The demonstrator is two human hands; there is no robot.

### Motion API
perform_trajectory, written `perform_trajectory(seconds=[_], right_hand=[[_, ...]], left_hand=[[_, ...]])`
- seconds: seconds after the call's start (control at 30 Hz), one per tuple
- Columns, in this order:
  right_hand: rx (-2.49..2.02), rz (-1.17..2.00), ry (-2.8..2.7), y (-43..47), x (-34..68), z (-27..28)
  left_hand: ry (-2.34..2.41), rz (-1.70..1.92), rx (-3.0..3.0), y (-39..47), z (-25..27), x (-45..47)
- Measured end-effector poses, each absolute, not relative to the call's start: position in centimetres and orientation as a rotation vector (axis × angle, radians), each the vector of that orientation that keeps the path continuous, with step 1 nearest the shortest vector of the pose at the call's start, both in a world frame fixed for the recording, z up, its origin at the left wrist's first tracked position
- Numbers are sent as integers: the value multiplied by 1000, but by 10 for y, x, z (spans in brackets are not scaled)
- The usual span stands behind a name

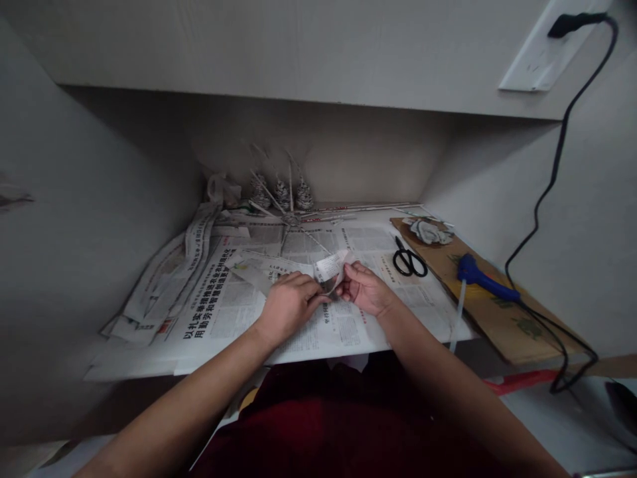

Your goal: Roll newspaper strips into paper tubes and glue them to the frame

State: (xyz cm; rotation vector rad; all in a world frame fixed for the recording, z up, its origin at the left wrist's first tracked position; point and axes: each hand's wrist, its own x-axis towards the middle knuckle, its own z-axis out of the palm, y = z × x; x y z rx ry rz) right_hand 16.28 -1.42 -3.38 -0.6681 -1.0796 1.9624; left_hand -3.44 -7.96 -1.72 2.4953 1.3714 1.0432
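A strip of newspaper [331, 267] curls between my two hands, over the middle of the newspaper-covered worktop. My left hand [290, 300] grips its lower part, palm down, with the fingers bent over it. On the other side, my right hand [365, 288] pinches the strip's right edge between thumb and fingers. A flat length of newspaper [256, 267] stretches out to the left of my left hand. Just behind the hands stands a star of thin rolled-paper sticks [292, 219] joined at a woven centre.
Black scissors [410, 263] lie to the right. A blue glue gun [486, 279] rests on cardboard [517, 325], its cord running up to a wall socket [555, 46]. Newspaper strips [166, 285] are piled at left. Several woven paper cones [282, 194] stand behind, under a low overhang.
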Motion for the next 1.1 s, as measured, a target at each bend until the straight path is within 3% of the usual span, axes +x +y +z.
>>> perform_trajectory(seconds=[0.2, 0.43, 0.8, 0.97, 1.1], right_hand=[[-648, 1968, -1074, -15, 163, -34], [-684, 2011, -1093, -14, 164, -35], [-660, 2009, -1019, -11, 167, -36], [-730, 2024, -1068, -10, 167, -38], [-747, 2058, -1037, -10, 167, -35]], left_hand=[[1396, 1483, 2022, -80, -2, -29], [1365, 1221, 1928, -53, -5, -40], [1586, 1513, 1582, -45, 33, -104], [1590, 1616, 1510, -7, 85, -144], [2007, 1728, 1811, -20, 153, -162]])
